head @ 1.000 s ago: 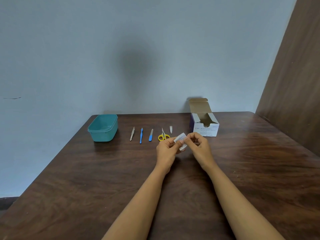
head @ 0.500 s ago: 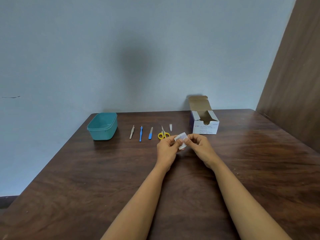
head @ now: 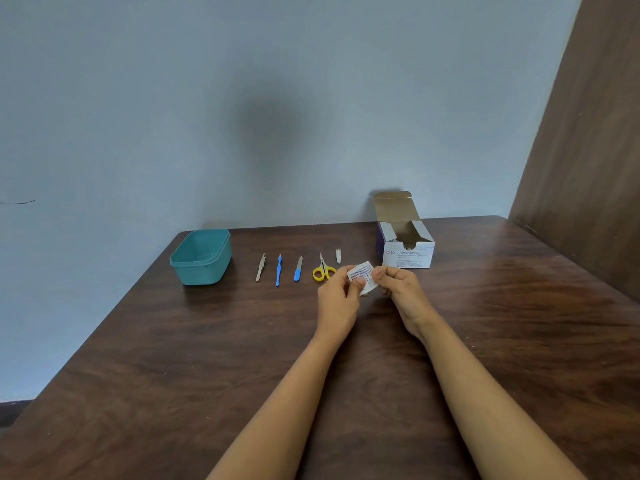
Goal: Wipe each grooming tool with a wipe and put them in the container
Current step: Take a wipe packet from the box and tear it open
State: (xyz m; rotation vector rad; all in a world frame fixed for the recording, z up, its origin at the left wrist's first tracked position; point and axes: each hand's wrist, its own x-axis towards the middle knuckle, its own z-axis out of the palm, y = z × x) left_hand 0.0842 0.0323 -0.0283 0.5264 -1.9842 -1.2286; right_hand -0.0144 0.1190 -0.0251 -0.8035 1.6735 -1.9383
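Note:
A small white wipe packet [head: 362,274] is pinched between my left hand [head: 337,299] and my right hand [head: 401,294] above the table's middle. Behind my hands several grooming tools lie in a row: tweezers [head: 260,267], a blue cuticle tool [head: 278,269], a blue nail file [head: 298,269], yellow-handled scissors [head: 323,270] and a small nail clipper [head: 338,256]. A teal container [head: 201,258] stands open at the row's left end, with nothing visible inside.
An open white box of alcohol swabs [head: 407,249] stands at the back right, just behind my right hand. The brown wooden table [head: 173,358] meets a grey wall at the back and a wooden panel [head: 588,150] on the right.
Both hands stay on the packet with only slight finger shifts. The view has tilted a little, so the table sits slightly higher in frame.

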